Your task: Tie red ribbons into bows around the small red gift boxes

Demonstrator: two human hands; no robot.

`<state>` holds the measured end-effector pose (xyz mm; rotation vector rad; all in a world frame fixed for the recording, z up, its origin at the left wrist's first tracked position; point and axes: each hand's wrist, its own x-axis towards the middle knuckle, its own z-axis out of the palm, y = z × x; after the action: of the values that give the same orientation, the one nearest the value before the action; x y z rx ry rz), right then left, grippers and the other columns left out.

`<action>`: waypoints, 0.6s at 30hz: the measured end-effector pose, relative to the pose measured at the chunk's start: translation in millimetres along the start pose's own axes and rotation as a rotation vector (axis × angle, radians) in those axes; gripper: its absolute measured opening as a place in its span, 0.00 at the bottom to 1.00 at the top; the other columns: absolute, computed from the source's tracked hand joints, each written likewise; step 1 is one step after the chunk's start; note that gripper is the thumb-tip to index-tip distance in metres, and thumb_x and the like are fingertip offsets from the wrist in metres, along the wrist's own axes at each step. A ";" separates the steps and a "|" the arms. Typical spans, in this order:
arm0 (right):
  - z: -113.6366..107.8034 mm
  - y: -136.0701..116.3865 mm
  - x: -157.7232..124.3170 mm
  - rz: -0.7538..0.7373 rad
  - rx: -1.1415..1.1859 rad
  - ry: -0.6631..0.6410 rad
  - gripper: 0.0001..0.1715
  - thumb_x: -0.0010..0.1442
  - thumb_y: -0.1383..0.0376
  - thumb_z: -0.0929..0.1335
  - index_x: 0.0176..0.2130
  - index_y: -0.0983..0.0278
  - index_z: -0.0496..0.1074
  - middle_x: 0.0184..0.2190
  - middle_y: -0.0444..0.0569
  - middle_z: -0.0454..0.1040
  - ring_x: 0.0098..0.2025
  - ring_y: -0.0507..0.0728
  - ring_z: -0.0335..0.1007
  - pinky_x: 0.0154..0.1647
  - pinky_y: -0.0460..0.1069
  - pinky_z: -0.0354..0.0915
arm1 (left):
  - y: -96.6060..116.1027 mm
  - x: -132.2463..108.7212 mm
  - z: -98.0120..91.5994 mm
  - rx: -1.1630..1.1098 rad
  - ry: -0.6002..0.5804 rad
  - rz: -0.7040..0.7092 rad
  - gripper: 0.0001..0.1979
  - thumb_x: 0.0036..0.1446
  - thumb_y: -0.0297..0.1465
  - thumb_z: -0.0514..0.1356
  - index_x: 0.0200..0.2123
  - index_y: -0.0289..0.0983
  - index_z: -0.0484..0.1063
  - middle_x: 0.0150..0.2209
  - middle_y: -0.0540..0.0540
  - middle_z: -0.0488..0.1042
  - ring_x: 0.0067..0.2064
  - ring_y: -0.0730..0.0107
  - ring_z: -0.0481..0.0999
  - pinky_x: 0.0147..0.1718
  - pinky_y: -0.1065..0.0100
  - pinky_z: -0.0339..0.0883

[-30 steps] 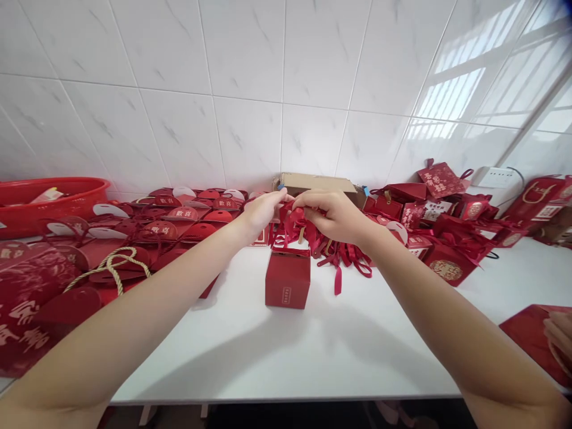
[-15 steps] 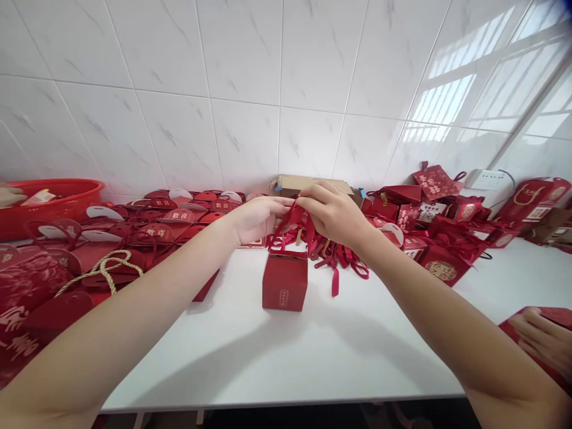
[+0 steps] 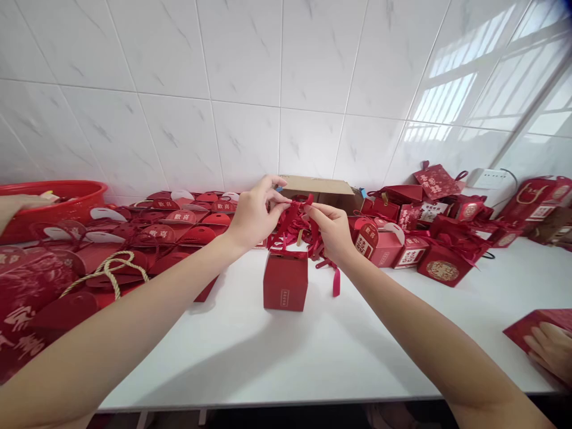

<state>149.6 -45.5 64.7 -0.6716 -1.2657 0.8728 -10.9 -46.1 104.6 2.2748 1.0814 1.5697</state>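
Note:
A small red gift box [image 3: 286, 283] stands upright on the white table, a red ribbon [image 3: 310, 202] rising from its top. Above the box, my left hand [image 3: 259, 210] pinches the ribbon between thumb and fingers. My right hand [image 3: 331, 229] is closed on the ribbon just to the right, so both hands hold it over the box. Behind them lies a heap of loose red ribbons [image 3: 336, 283], partly hidden by my right hand.
Many red boxes [image 3: 181, 217] crowd the left, near a red basin [image 3: 67, 199] with another person's hand in it. A cardboard box [image 3: 317, 185] stands at the wall. More gift boxes [image 3: 440, 262] fill the right. Another hand [image 3: 552, 345] holds a red box at the right edge.
My hands have moved apart slightly and the ribbon is drawn between them, with my right hand lower. The gift box stays in place. The other person's hand at left has reached further into view.

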 end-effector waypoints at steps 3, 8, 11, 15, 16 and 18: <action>5.5 4.3 0.4 0.083 0.146 0.051 0.10 0.48 0.59 0.74 0.30 0.63 0.78 0.25 0.44 0.76 0.27 0.51 0.70 0.30 0.47 0.65 | 0.6 -4.1 -1.1 0.084 -0.006 0.077 0.17 0.52 0.22 0.59 0.46 0.38 0.66 0.34 0.49 0.80 0.41 0.66 0.79 0.40 0.67 0.71; 11.1 2.4 2.2 0.118 0.248 0.075 0.11 0.44 0.62 0.75 0.30 0.63 0.76 0.26 0.43 0.77 0.26 0.50 0.71 0.29 0.45 0.66 | 1.4 -7.2 -3.0 0.147 0.010 0.104 0.16 0.52 0.22 0.59 0.46 0.38 0.66 0.33 0.50 0.80 0.38 0.68 0.80 0.36 0.70 0.70; 11.1 2.2 3.7 0.089 0.259 0.058 0.12 0.45 0.63 0.75 0.33 0.62 0.76 0.26 0.42 0.77 0.26 0.49 0.71 0.31 0.46 0.67 | 2.8 -7.9 -4.0 0.139 -0.003 0.089 0.16 0.53 0.23 0.59 0.45 0.38 0.66 0.32 0.51 0.80 0.33 0.71 0.79 0.32 0.72 0.69; 9.2 3.7 4.1 0.047 0.262 0.002 0.11 0.47 0.62 0.74 0.34 0.62 0.75 0.27 0.41 0.76 0.28 0.48 0.70 0.30 0.45 0.66 | 5.3 -7.9 -4.9 0.141 -0.011 0.073 0.16 0.52 0.23 0.59 0.45 0.38 0.65 0.32 0.51 0.80 0.31 0.74 0.77 0.31 0.72 0.68; 8.9 3.9 3.7 0.035 0.254 -0.013 0.11 0.48 0.62 0.73 0.34 0.62 0.74 0.27 0.41 0.75 0.28 0.48 0.70 0.30 0.44 0.66 | 5.6 -7.6 -5.2 0.143 -0.009 0.072 0.16 0.52 0.22 0.59 0.45 0.38 0.65 0.32 0.51 0.80 0.30 0.74 0.77 0.32 0.72 0.68; 8.9 4.1 2.6 0.017 0.226 -0.043 0.11 0.50 0.61 0.73 0.35 0.61 0.73 0.29 0.41 0.75 0.29 0.49 0.70 0.31 0.45 0.66 | 5.9 -6.5 -5.6 0.147 0.005 0.070 0.16 0.52 0.22 0.59 0.44 0.38 0.65 0.31 0.51 0.79 0.29 0.75 0.76 0.31 0.72 0.67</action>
<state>140.3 -41.4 64.3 -0.4866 -1.1796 1.0308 -14.2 -55.9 105.2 2.4289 1.1670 1.5708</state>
